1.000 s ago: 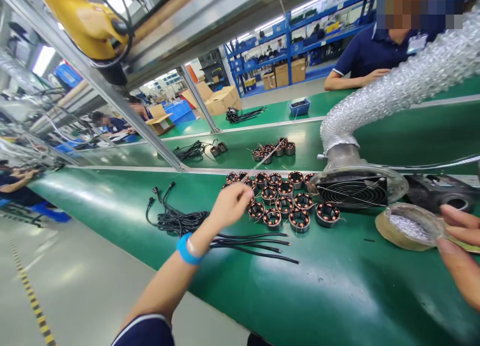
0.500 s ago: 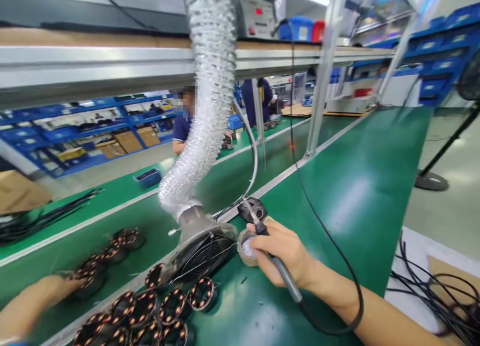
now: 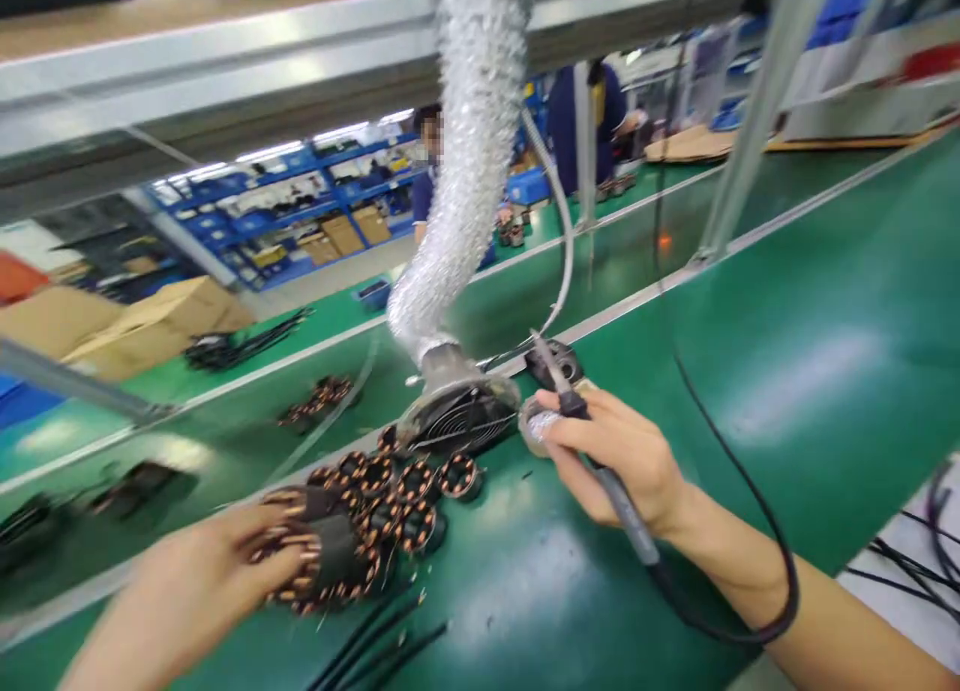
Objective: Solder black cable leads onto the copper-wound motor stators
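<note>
The left hand [image 3: 206, 586] was clamped, thumb against fingers, on a dark, cylindrical ring-shaped part with copper-coloured coil windings [image 3: 341, 553]; motion blur softened its outline. The part was tilted, its dark, smooth outer wall turned partly into view and its orange-brown winding ends spaced like beads around the rim. It was at the near left end of a crowd of similar dark rings with copper windings [image 3: 416, 483] on the glossy green tabletop [image 3: 750, 371]. Those rings sat close together, mostly with their open centres facing up, and thin wire ends stuck out from some.

The right hand [image 3: 630, 461] was closed around a pen-shaped soldering iron with a grey and black handle [image 3: 632, 521], fingers and thumb wrapped near its front. The iron slanted, its pale, tapering metal tip pointing up and away from the person, and a thin black cord [image 3: 784, 591] looped from its rear end. Just beside the fingers stood a round, brownish tub of silvery shavings [image 3: 527, 439], next to a round black fan with a wire guard [image 3: 469, 421]. Black cables with bared ends [image 3: 367, 636] lay near the rings.
</note>
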Demonstrator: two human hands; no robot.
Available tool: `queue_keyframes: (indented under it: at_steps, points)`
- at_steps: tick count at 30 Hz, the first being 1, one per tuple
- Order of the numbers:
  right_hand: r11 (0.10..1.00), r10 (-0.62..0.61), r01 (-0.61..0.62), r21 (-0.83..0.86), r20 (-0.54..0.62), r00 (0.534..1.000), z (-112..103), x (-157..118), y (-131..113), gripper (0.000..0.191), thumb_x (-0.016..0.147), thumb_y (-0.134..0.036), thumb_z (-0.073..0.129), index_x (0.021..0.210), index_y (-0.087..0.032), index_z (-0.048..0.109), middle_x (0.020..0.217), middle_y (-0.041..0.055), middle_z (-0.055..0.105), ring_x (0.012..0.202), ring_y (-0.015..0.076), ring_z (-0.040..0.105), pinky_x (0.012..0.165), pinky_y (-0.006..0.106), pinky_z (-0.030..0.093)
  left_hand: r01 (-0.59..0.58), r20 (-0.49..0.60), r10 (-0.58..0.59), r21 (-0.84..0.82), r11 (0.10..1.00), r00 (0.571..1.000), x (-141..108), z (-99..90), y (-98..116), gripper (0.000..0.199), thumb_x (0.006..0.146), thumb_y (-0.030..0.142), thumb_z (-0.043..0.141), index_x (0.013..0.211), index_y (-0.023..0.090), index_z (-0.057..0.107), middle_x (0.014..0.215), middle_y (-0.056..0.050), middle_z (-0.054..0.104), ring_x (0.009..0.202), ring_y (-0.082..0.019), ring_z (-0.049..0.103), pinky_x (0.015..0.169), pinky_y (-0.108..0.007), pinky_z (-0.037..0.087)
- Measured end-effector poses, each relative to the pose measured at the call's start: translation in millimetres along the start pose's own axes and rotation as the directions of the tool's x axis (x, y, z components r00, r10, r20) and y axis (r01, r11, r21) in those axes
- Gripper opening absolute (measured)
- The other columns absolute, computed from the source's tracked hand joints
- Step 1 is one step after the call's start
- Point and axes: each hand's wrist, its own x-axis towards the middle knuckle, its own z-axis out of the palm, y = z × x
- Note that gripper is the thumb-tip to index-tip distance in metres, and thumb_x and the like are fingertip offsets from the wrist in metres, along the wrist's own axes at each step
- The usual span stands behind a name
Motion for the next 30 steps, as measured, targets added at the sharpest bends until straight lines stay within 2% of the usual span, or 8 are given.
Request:
queue_keyframes:
  at_steps: [4,9,14,16,19,22,26,30]
  points:
    - [0.999,-0.023,0.022,0.049,0.03,0.999,6.7,-5.9,-3.9,0.028,0.08,-0.002,0.061,0.104,-0.018,0.062,0.112,0.012,0.07,0.1,0.0246,0.069,0.086,0.041,0.059,-0.34,0.243,0.334,-0.022,0.94,0.911,-40.0,60.3,63.9,0.015,0.074,0.026,0.059,0.078,0.022,0.073,0.087,-0.002,0.075,0.082,-0.022,0.068,0.07,-0.027,0.044]
    - [0.993,-0.103,0.092,0.078,0.148,0.984,12.2,-44.6,-10.2,0.028,0.081,-0.003,0.059,0.103,-0.02,0.058,0.097,0.0076,0.072,0.08,0.0195,0.07,0.073,0.034,0.06,-0.383,0.147,0.385,-0.04,0.923,0.911,-44.2,112.2,117.4,0.02,0.078,0.037,0.061,0.076,0.018,0.069,0.08,-0.008,0.071,0.075,-0.026,0.066,0.062,-0.03,0.042]
    - [0.996,-0.027,0.001,0.088,0.29,0.957,7.0,-85.4,-26.5,0.023,0.085,-0.023,0.06,0.107,-0.018,0.056,0.087,0.0082,0.07,0.074,0.0212,0.07,0.066,0.033,0.061,-0.358,0.003,0.395,-0.416,0.836,0.919,-53.6,110.8,90.4,0.019,0.081,0.033,0.061,0.093,0.019,0.065,0.072,0.001,0.061,0.065,-0.016,0.057,0.063,-0.025,0.041]
    - [0.996,0.016,-0.045,0.077,0.34,0.94,9.6,-92.4,-35.4,0.033,0.086,-0.038,0.062,0.109,-0.016,0.054,0.09,0.0106,0.069,0.077,0.0243,0.07,0.065,0.036,0.062,-0.348,0.066,0.437,-0.505,0.79,0.897,-59.1,112.4,77.1,0.008,0.084,0.023,0.054,0.085,0.018,0.061,0.067,0.003,0.058,0.06,-0.013,0.053,0.06,-0.024,0.039]
    - [0.989,0.103,-0.136,0.063,0.379,0.92,19.3,-97.3,-46.8,0.049,0.085,-0.051,0.065,0.115,-0.016,0.05,0.097,0.014,0.065,0.082,0.0267,0.069,0.063,0.038,0.062,-0.392,0.173,0.554,-0.54,0.745,0.815,-62.3,125.3,69.2,0.019,0.09,0.02,0.046,0.08,0.018,0.062,0.07,0.0,0.063,0.064,-0.014,0.055,0.063,-0.024,0.039]
    - [0.974,0.107,-0.175,0.144,0.388,0.916,26.0,-101.9,-51.8,0.044,0.086,-0.035,0.067,0.12,-0.017,0.046,0.109,0.0168,0.06,0.099,0.0285,0.066,0.074,0.039,0.062,-0.371,0.164,0.563,-0.601,0.708,0.81,-59.3,142.3,71.3,0.029,0.096,0.023,0.038,0.094,0.017,0.067,0.083,-0.003,0.069,0.07,-0.016,0.06,0.07,-0.026,0.044]
    - [0.869,-0.1,-0.147,0.472,0.461,0.882,18.4,-106.7,-48.0,0.051,0.077,-0.01,0.057,0.124,-0.018,0.041,0.126,0.0177,0.054,0.117,0.0278,0.061,0.092,0.041,0.057,-0.238,0.127,0.478,-0.74,0.629,0.869,-52.0,157.0,73.0,0.035,0.099,0.029,0.035,0.105,0.015,0.066,0.092,-0.005,0.07,0.062,-0.013,0.06,0.07,-0.027,0.048]
    - [0.851,-0.16,-0.149,0.504,0.518,0.84,7.0,-108.8,-40.2,0.059,0.076,-0.016,0.063,0.13,-0.016,0.04,0.136,0.0202,0.047,0.121,0.0304,0.058,0.096,0.044,0.055,-0.024,0.202,0.429,-0.884,0.467,0.88,-45.9,165.4,73.9,0.04,0.098,0.04,0.038,0.108,0.012,0.065,0.083,-0.005,0.066,0.057,-0.011,0.058,0.057,-0.023,0.046]
